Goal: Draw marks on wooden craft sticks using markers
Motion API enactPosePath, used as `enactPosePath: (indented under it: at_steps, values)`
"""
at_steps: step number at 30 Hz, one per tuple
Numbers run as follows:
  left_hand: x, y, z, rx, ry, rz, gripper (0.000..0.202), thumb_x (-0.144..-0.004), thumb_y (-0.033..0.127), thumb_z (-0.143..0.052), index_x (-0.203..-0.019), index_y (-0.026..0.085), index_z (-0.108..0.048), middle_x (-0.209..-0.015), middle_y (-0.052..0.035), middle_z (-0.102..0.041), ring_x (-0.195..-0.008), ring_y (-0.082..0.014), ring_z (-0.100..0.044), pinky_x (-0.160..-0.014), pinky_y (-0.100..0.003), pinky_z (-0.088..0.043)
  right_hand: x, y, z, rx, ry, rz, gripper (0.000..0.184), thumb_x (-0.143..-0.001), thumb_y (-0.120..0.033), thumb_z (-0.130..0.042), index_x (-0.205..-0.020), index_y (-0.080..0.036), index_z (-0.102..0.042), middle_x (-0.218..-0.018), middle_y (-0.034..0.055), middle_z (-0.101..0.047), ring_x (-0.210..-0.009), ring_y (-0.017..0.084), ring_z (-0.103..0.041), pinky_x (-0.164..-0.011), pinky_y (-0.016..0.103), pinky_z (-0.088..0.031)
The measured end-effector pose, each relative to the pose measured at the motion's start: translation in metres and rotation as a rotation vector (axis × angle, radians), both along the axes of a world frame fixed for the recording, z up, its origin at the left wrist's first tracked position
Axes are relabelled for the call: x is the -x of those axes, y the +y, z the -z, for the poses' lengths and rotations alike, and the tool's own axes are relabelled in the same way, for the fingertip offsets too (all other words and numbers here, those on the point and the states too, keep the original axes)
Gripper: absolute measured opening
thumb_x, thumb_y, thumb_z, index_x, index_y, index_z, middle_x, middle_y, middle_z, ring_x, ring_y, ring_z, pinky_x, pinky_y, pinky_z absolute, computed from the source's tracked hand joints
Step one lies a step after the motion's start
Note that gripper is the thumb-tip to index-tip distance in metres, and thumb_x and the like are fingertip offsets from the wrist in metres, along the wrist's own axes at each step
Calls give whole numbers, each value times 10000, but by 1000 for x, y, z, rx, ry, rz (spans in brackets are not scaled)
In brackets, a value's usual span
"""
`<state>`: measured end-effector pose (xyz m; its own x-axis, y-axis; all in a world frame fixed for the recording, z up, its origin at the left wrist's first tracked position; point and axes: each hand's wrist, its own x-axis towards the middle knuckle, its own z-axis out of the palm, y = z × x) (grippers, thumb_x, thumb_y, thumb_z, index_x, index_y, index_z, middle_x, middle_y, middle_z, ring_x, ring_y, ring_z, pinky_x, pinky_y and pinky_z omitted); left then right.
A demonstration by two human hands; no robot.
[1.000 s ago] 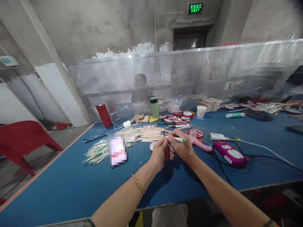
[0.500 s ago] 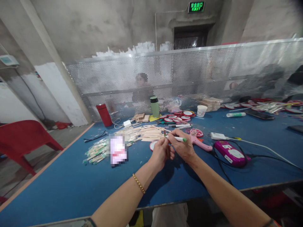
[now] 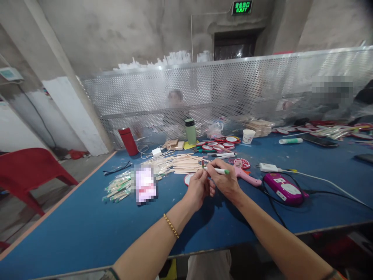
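Observation:
Over the blue table (image 3: 87, 225) my two hands meet at the middle. My right hand (image 3: 225, 182) is closed round a white marker pen with a green end (image 3: 217, 170), held level with its tip pointing left. My left hand (image 3: 198, 188) is closed in a pinch on a small thin stick with a red and green tip (image 3: 202, 164), held upright against the pen's tip. A red-rimmed round disc (image 3: 188, 179) lies on the table just beyond my left hand. A pile of flat wooden sticks (image 3: 185, 163) lies behind it.
A pink glue gun (image 3: 243, 175) and a magenta device (image 3: 284, 188) with black cables lie to the right. A red bottle (image 3: 127, 142), a green bottle (image 3: 190, 131), a paper cup (image 3: 248, 136) and several red discs (image 3: 217, 146) stand further back. Wrapped sticks (image 3: 118, 188) lie left. A perforated metal screen (image 3: 233, 89) has people behind it. A red chair (image 3: 26, 171) stands at the left.

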<state>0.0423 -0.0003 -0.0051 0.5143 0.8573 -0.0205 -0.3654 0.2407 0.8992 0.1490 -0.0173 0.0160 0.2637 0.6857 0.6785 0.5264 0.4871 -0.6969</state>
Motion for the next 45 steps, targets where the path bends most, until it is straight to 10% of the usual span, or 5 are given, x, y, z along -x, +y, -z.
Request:
enactPosePath:
  at_steps: [45]
  values:
    - [1,-2,-2,27,-23,20,417,-757,538,-708,-810,189,-487,-507,27,-569,-367,-105,-501,-400,-207,-380,0,-2,-1,-6,-11,7,229,-814,-292,-521,-596,-228,-508,-507,-32,-552,-423,117,-499,-435,234,-390]
